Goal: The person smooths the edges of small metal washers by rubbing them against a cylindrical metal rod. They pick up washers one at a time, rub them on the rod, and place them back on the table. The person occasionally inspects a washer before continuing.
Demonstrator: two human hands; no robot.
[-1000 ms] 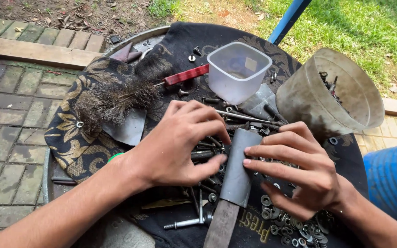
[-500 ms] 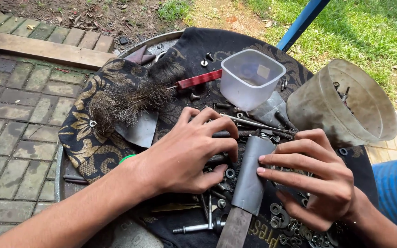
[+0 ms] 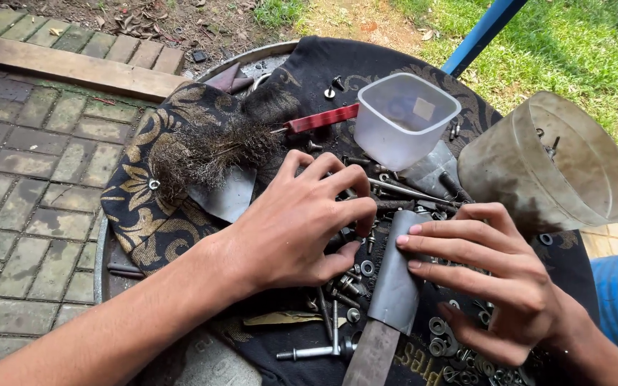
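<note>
My left hand hovers palm down over a heap of bolts, nuts and washers on a dark patterned cloth, with thumb and fingertips pinched together over small hardware; what they grip is hidden. My right hand lies with spread fingers on a curved grey metal strip, which runs down toward the near edge.
A clear square plastic tub stands behind the hands. A cloudy round container lies tilted at right with a few screws inside. A wire brush with a red handle rests at left. Brick paving lies left, grass beyond.
Both hands have stayed over the hardware pile. My left fingers have curled tighter into a pinch. My right fingers have shifted slightly on the grey strip.
</note>
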